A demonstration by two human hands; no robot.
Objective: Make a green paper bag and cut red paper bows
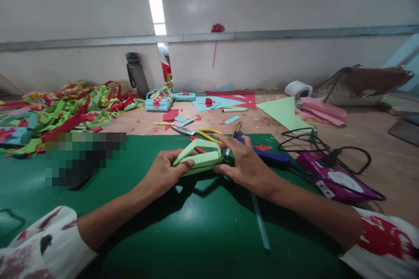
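1. The left hand (175, 165) grasps a light-green paper piece (203, 161), thumb laid along its near side; the fingers underneath are hidden
2. That piece is held above the green surface (190, 235), toward its back edge, with a folded strip arching over its top; its underside is in shadow
3. The right hand (244, 159) bends round the piece's right end, thumb and forefinger beside it; I cannot tell whether they grip or only touch
4. Behind the right hand a blue tool (273, 158) lies near the back right corner of the surface, its middle hidden
5. A translucent strip (260, 222) shows below the right wrist, its upper end covered
6. A metal-bladed tool (183, 130) with a yellow handle crosses the back edge, partly hidden by the paper piece
7. By the right edge, black cords cross a purple box (337, 178)
8. Near the back left, pixels mask most of a dark object (87, 168), which cannot be made out
9. The frame cuts off the surface's front edge and both sleeves (49, 248)
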